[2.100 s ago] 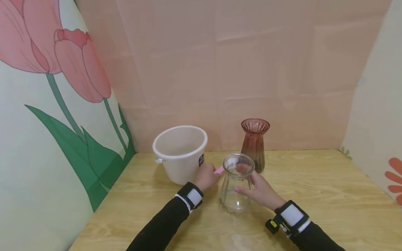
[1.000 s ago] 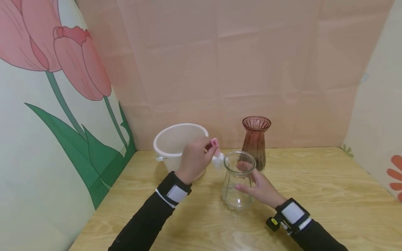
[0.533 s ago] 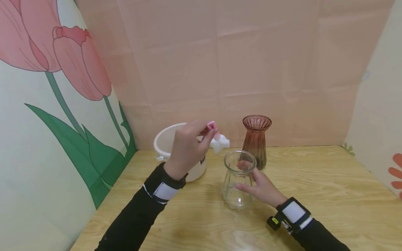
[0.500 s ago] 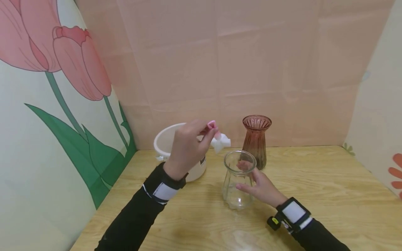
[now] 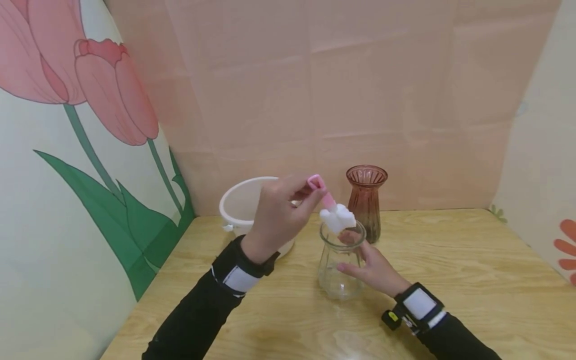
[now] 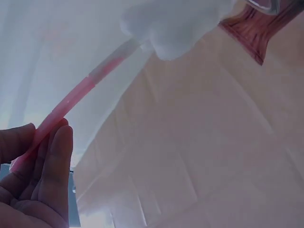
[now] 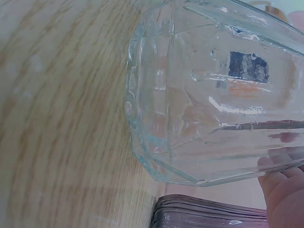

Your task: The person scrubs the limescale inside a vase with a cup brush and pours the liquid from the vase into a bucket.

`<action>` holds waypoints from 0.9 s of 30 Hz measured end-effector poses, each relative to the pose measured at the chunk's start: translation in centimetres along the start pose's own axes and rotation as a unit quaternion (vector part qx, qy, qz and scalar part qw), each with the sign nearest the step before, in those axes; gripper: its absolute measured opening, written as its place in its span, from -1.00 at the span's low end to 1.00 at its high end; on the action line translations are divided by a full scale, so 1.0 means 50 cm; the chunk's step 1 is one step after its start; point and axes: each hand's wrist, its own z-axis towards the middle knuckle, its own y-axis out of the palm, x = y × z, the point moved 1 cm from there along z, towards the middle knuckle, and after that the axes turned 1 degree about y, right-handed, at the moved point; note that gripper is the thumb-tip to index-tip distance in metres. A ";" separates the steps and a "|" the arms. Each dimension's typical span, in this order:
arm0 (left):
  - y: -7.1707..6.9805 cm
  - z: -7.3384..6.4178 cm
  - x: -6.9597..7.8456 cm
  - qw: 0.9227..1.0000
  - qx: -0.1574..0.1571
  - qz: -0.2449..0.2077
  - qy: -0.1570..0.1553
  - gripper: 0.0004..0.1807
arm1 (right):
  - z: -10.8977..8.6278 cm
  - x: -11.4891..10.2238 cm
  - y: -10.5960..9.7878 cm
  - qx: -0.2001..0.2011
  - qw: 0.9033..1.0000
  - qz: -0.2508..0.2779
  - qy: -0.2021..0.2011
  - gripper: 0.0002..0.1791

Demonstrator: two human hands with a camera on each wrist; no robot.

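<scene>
My left hand (image 5: 281, 212) pinches the looped end of a cup brush's pink handle between thumb and fingers. The brush's white, lobed sponge head (image 5: 337, 218) slants down to the right, over the mouth of a clear glass vase (image 5: 335, 262). The left wrist view shows the pink handle (image 6: 66, 102) leading up to the blurred white head. Round the right side of the vase, my right hand (image 5: 378, 270) holds it upright on the table. In the right wrist view the clear vase (image 7: 213, 109) fills the middle, with some fingers (image 7: 285, 190) at its side.
A white bucket (image 5: 243, 229) stands behind my left hand, partly hidden by it. Close behind the clear vase is a tinted reddish-brown ribbed vase (image 5: 365, 210). The wooden table (image 5: 450, 260) meets a pink backdrop at the rear and a tulip-printed panel (image 5: 121, 100) at left.
My left hand has lifted the brush from beside the bucket, then brought it right and tilted it over the clear vase's mouth. The right hand and both vases stay put.
</scene>
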 end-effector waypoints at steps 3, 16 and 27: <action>0.019 -0.009 -0.010 1.000 -0.013 -0.002 -0.014 -0.95 | -0.002 -0.001 -0.001 0.002 1.000 -0.001 0.012 -0.18; 0.095 -0.059 -0.067 0.992 -0.092 -0.024 -0.086 -0.95 | -0.002 -0.001 0.003 0.004 1.000 -0.008 0.011 -0.10; 0.152 -0.090 -0.110 0.971 -0.198 -0.001 -0.132 -0.95 | -0.004 0.001 0.001 0.009 1.000 -0.014 0.025 -0.15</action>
